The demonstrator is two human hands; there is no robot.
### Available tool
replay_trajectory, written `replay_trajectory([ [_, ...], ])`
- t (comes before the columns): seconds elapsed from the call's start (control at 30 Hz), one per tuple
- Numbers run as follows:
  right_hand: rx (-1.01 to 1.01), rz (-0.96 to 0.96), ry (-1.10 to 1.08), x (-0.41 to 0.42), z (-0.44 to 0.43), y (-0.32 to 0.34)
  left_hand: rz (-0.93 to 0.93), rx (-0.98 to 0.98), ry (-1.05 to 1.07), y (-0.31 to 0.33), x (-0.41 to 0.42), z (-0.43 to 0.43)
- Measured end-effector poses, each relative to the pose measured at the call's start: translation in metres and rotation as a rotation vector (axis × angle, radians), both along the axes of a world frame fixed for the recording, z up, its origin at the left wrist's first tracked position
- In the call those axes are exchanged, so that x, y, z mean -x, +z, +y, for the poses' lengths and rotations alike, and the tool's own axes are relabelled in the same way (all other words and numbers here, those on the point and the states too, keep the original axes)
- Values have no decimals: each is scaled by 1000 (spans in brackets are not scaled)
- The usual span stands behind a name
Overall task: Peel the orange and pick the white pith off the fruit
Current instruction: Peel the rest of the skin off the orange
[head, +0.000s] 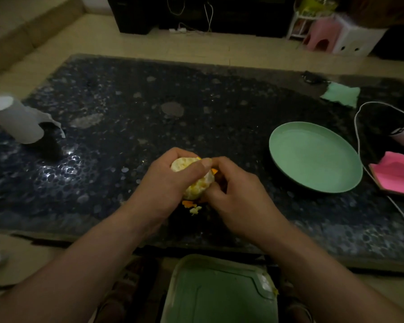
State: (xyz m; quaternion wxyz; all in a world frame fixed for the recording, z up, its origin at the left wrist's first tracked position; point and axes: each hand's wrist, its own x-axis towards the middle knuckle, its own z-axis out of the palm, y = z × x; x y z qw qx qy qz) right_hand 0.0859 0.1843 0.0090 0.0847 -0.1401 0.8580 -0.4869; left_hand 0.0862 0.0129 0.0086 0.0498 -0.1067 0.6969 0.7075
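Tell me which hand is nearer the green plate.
Right. The right hand works the orange just left of the green plate; the left hand grips the orange's far side.

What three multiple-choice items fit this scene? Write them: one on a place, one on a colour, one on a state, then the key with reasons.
1. Where is the round plate relative to the hands?
A. On the table to the person's right
B. On the floor
C. To the left, beside the paper roll

2. What colour is that plate?
A. Pink
B. Green
C. White

3. What state is the orange in?
A. Whole, peel untouched
B. Cut in slices
C. Mostly peeled, pale pith showing

Key: 1 A, it sits on the dark table right of the right hand. 2 B, its surface is plainly green. 3 C, the left hand grips pale, skinless fruit, with peel scraps below it.
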Motion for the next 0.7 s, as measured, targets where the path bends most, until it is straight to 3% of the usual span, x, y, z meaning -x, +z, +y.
replay_trajectory([
  [0.27,45,-52,10,-1,-1,-2,-16,-68,17,0,3,-2],
  [0.47,-37,23,53,1,0,-5,49,23,-31,3,-4,1],
  [0.63,131,-200,40,3,1,-4,59,123,-52,-1,-4,-2],
  [0.7,123,-189,38,4,1,-6,71,131,-62,-3,-5,-1],
])
